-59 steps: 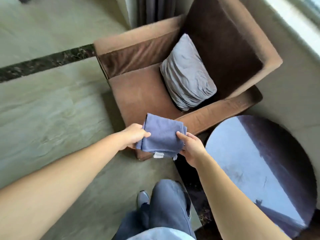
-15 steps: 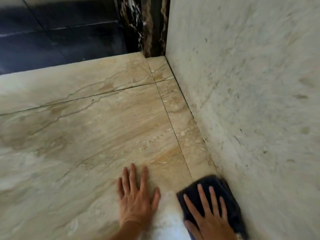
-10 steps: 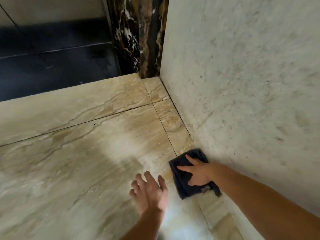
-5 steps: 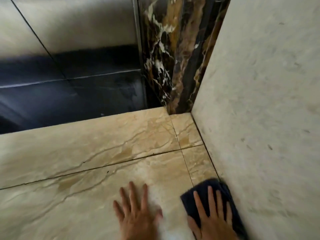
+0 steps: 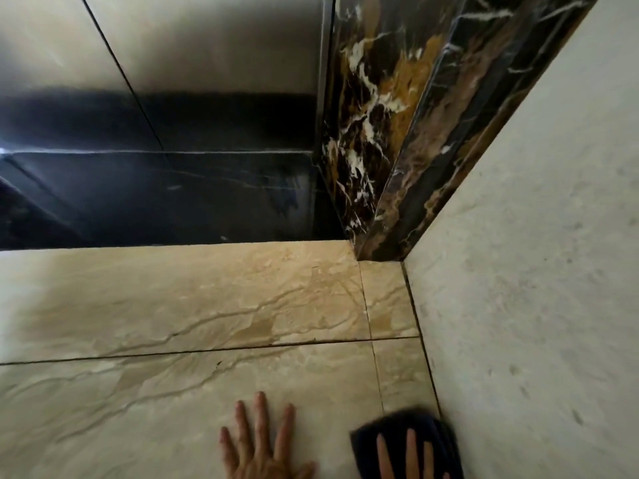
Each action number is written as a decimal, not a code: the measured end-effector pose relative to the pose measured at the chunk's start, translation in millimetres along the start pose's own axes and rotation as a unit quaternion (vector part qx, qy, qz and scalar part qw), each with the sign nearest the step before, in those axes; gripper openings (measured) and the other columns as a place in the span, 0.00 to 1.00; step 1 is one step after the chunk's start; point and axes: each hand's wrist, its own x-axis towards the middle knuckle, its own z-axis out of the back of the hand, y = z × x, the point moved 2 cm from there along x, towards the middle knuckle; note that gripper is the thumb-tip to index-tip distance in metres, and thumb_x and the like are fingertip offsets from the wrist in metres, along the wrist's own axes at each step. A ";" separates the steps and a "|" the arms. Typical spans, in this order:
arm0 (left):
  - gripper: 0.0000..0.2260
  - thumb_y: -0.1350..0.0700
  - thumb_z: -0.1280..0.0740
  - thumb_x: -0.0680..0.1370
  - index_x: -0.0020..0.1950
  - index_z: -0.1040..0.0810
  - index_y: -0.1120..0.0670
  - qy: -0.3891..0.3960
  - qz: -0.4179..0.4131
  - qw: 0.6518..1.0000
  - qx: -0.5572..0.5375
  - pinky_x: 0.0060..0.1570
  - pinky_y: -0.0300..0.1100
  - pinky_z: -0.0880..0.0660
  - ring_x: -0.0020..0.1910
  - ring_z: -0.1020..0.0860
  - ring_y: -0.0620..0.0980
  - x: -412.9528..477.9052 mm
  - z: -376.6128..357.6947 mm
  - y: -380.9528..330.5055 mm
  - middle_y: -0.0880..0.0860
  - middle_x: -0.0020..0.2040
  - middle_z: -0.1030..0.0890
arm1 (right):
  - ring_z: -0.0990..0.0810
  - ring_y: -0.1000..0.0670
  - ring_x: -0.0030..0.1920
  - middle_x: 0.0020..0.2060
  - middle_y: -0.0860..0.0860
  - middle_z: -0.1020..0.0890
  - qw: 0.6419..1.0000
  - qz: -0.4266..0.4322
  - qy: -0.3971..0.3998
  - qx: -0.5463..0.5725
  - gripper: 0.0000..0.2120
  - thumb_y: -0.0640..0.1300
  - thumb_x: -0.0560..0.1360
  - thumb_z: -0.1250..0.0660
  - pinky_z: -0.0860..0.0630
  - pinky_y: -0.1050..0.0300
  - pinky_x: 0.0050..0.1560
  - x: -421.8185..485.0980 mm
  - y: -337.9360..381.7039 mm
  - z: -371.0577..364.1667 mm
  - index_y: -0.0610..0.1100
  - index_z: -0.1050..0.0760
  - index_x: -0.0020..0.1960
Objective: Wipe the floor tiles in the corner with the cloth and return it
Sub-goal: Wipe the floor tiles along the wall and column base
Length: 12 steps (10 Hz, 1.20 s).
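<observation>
A dark blue cloth (image 5: 415, 423) lies flat on the beige marble floor tiles (image 5: 207, 305) at the bottom right, right against the base of the wall. My right hand (image 5: 408, 458) presses down on it with fingers spread; only the fingers show above the frame's bottom edge. My left hand (image 5: 259, 447) rests flat on the bare tile to the left of the cloth, fingers apart, holding nothing. The far corner of the floor (image 5: 383, 271) lies well ahead of both hands.
A pale stone wall (image 5: 536, 271) runs along the right side. A dark veined marble pillar (image 5: 387, 133) stands at the corner. Beyond the beige tiles the floor drops to black tile (image 5: 155, 202) under a grey panelled wall (image 5: 190, 46).
Both hands and the cloth have slipped lower in the frame as the view tilted up towards the corner. The cloth stays against the wall under my right hand.
</observation>
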 end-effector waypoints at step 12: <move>0.43 0.27 0.42 0.66 0.77 0.36 0.49 0.106 0.008 0.993 0.057 0.69 0.61 0.54 0.77 0.55 0.67 -7.4 13.9 -3.1 0.63 0.77 0.38 | 0.67 0.40 0.77 0.78 0.47 0.68 0.958 0.004 0.286 -0.015 0.32 0.66 0.79 0.55 0.60 0.33 0.75 202.4 67.0 -6.4 0.62 0.68 0.76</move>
